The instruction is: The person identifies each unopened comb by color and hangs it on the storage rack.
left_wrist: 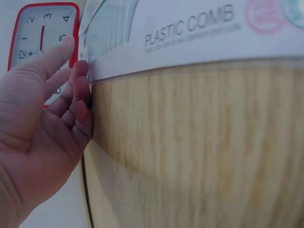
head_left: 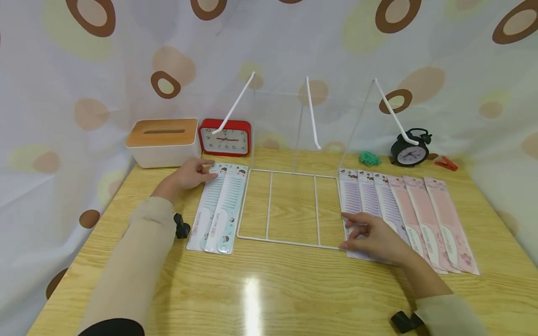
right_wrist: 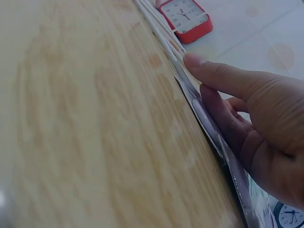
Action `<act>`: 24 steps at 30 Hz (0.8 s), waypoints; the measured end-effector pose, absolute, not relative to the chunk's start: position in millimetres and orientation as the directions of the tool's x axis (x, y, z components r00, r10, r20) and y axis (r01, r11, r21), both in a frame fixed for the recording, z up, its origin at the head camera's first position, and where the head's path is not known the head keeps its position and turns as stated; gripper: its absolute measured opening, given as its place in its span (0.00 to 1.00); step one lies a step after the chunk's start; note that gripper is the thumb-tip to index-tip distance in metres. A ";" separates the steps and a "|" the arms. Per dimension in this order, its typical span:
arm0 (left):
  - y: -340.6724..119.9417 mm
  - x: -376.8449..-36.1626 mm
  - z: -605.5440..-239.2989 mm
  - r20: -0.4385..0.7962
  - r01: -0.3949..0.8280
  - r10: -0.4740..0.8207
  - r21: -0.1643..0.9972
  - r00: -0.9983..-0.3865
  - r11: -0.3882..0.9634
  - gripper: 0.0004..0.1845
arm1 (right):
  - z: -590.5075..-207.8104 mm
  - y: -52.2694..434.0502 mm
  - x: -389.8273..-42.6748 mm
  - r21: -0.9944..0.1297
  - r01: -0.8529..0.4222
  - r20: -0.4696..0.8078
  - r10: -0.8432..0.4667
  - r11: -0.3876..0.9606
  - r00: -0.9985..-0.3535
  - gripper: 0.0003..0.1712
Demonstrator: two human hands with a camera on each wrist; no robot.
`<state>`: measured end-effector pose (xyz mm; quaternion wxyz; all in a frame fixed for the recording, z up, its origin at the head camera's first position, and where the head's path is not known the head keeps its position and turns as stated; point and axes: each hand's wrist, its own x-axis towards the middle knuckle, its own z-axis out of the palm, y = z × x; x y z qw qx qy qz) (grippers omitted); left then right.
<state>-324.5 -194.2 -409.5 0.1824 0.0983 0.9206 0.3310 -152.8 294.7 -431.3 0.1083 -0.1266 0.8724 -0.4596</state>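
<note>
1. Head view gives us the full layout: wooden table (head_left: 269,289), white wire rack (head_left: 290,205) at centre with three angled arms rising from its flat base frame.
2. Left hand (head_left: 189,175) sits at the far end of the blue comb packs (head_left: 218,207), two of them lying side by side just left of the rack. Fingers are extended, tips touching the top edge of the near pack; nothing is grasped.
3. Left wrist view adds detail the head view lacks: fingertips (left_wrist: 80,88) only press against the pack's edge, and "PLASTIC COMB" print is readable on the card. The red clock (left_wrist: 40,38) shows behind the hand.
4. Right hand (head_left: 371,238) rests on the near end of the purple comb packs (head_left: 365,200), just right of the rack, fingers spread flat. Pink comb packs (head_left: 437,219) lie further right, partly overlapped.
5. Right wrist view shows what the head view hides: the thumb (right_wrist: 223,76) lies along the pack's upper face and the fingers (right_wrist: 228,123) curl at its edge, slightly lifted. We can't tell if they reach underneath.
6. Only the head view shows the back row: tissue box (head_left: 164,140), black alarm clock (head_left: 409,149), green bundle (head_left: 370,158), red clip (head_left: 446,163).
</note>
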 end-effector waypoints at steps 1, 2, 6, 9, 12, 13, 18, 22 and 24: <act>-194.0 -325.8 -409.3 -0.283 0.056 0.301 0.638 -0.911 0.768 0.36 | -431.4 295.0 -153.4 -0.830 -0.127 -0.071 -0.329 0.543 -0.942 0.47; -193.8 -326.5 -408.9 -0.292 0.052 0.300 0.631 -0.908 0.774 0.36 | -431.7 295.3 -154.0 -0.830 -0.127 -0.076 -0.335 0.544 -0.939 0.48; -194.2 -330.7 -410.2 -0.324 0.030 0.282 0.608 -0.903 0.794 0.38 | -433.1 295.5 -155.7 -0.826 -0.104 -0.110 -0.340 0.554 -0.934 0.51; -194.4 -333.0 -411.1 -0.334 0.017 0.268 0.598 -0.904 0.801 0.39 | -433.4 295.6 -156.1 -0.818 -0.088 -0.130 -0.331 0.568 -0.934 0.52; -195.3 -334.2 -412.6 -0.328 0.019 0.262 0.590 -0.907 0.807 0.39 | -433.9 295.0 -155.9 -0.809 -0.085 -0.137 -0.326 0.582 -0.935 0.53; -196.0 -334.5 -413.1 -0.322 0.020 0.257 0.588 -0.911 0.808 0.38 | -434.0 294.5 -155.9 -0.805 -0.086 -0.138 -0.326 0.586 -0.935 0.53; -200.8 -333.6 -415.8 -0.259 0.042 0.248 0.610 -0.934 0.791 0.29 | -431.8 292.9 -155.3 -0.795 -0.104 -0.131 -0.336 0.598 -0.933 0.53; -206.6 -326.5 -413.5 -0.211 0.047 0.236 0.644 -0.948 0.764 0.21 | -430.6 293.5 -155.5 -0.784 -0.111 -0.132 -0.338 0.611 -0.932 0.52; -211.0 -321.0 -409.2 -0.206 0.036 0.226 0.657 -0.952 0.753 0.19 | -430.7 293.9 -155.6 -0.779 -0.107 -0.137 -0.333 0.618 -0.933 0.53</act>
